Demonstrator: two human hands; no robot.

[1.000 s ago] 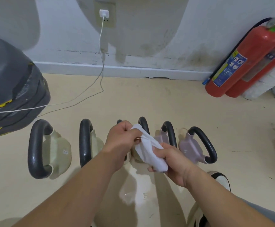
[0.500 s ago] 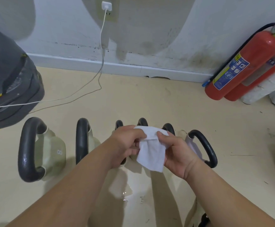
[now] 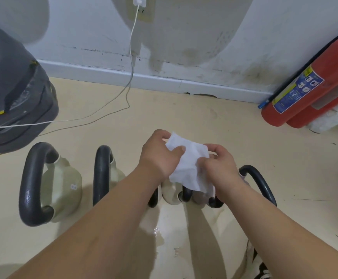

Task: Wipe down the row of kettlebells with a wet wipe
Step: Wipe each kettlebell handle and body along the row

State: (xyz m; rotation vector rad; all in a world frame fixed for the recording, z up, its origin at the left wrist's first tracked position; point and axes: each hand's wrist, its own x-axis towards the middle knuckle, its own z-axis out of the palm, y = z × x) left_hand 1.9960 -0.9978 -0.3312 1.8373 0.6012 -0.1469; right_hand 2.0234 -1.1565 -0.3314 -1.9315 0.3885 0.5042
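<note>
A white wet wipe is stretched between both hands above the middle of the kettlebell row. My left hand pinches its upper left edge with thumb on top. My right hand pinches its right side. The row lies on the beige floor: a pale green kettlebell marked 8 with a black handle at the left, a second one beside it, smaller ones mostly hidden under my hands, and a black handle at the right end.
A dark grey machine bulks at the left. A white charger cable runs from the wall socket across the floor. Two red fire extinguishers lean against the wall at the right. A wet patch shines on the floor between my arms.
Both hands have lifted the wipe up and away from me and spread it wider. The view has tilted slightly, so the kettlebells sit lower in frame.
</note>
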